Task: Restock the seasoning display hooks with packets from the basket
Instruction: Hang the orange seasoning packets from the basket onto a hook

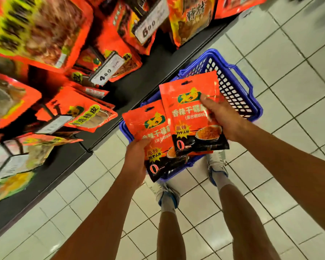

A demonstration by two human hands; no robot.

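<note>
2 price tags show on the display at the left: a lower price tag [107, 69] that reads 400 and an upper price tag [152, 22] that reads 600. Red hanging packets [90, 115] fill the display hooks around them, too blurred and overlapped to count, and the hooks themselves are hard to make out behind the packs. The display's dark base [68, 158] runs diagonally across the tiled floor [289, 53].

2 bare hands work over 1 blue basket [238, 91], which sits on the floor just beside the base. The left hand [136, 158] grips the lower left edge of 1 red seasoning packet [148, 126], fingers wrapped behind it and out of sight. The right hand [221, 119] pinches a second seasoning packet [188, 109], thumb pressed on its front and fingers hidden behind. This second packet overlaps the right side of the first, covering part of its print. Both packets are upright, hang-holes at the top, above the basket's left half. More red edges peek out under the second packet, so each hand may hold more than 1; I cannot tell how many. The basket's inside is mostly hidden by the packets.

2 white shoes [217, 166] stand on the floor below the basket, the left one partly covered by the left forearm.
</note>
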